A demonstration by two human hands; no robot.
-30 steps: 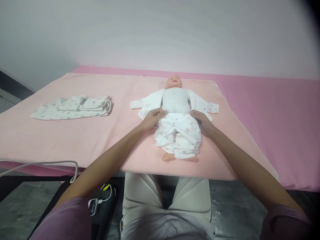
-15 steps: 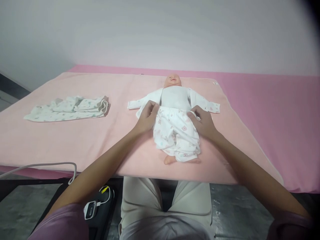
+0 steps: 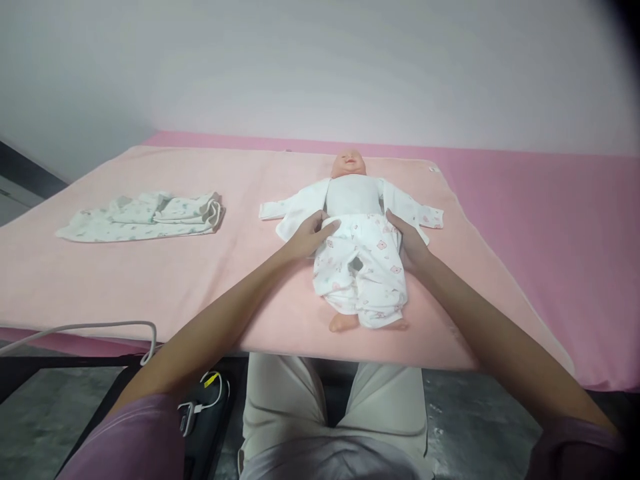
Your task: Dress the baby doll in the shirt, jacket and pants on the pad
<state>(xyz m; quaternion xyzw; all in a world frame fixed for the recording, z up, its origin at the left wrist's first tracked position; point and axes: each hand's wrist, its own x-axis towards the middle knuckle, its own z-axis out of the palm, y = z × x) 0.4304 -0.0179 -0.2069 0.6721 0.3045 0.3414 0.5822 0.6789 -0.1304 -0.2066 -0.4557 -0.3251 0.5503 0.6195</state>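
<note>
A baby doll [image 3: 353, 193] lies on its back, head away from me, its bare feet near the front edge. White printed baby pants [image 3: 373, 257] cover it from the waist down. The long-sleeved baby shirt [image 3: 305, 207] is spread open, its sleeves out to both sides. At the left of the waistband, my left hand [image 3: 310, 237] is closed with the thumb over the front of the cloth. On the other side my right hand [image 3: 411, 241] grips the pants, thumb at the waistband. Its remaining fingers are partly hidden beside the doll's hip.
Folded green-printed cloth [image 3: 145, 218] lies to the left on the peach blanket [image 3: 200, 287]. A pink cover [image 3: 540, 240] extends to the right, with a wall behind. A white cable [image 3: 100, 326] crosses the left front edge. A small device [image 3: 187, 419] sits below.
My hands have shifted at the waistband, the right fingers moving down along the side. The pants front looks flatter, with a gap showing at the crotch. The view has shifted slightly.
</note>
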